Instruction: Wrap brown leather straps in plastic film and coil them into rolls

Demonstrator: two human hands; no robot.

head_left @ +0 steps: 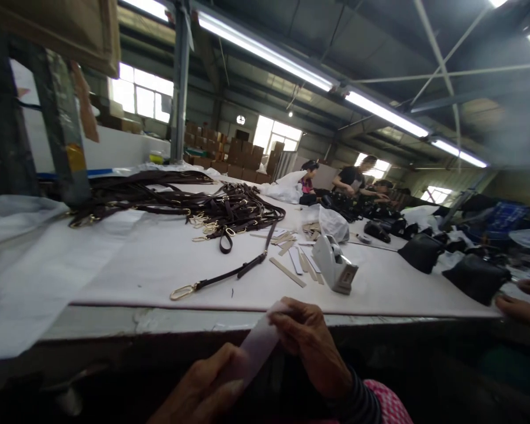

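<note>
Just in front of the table edge, a whitish flat strip point(257, 348) is stretched at a slant between both hands. My left hand point(207, 380) grips its lower end, thumb and fingers closed on it. Its upper end is pinched in the fingers of my right hand point(307, 338). Whether the strip is paper or thin card I cannot tell. Beyond the hands lies a dark brown strap point(223, 275) with a gold clasp point(183, 292). A grey-white tape dispenser point(335, 265) stands near my right hand, beside loose beige and white strips point(288, 272).
A heap of dark straps with gold clasps point(229, 209) covers the table's left middle. White sheeting point(101, 259) hangs over the front edge at left. Black bags point(477, 277) lie at right, beside another person's hands point(519, 306). Several co-workers point(351, 179) are farther back.
</note>
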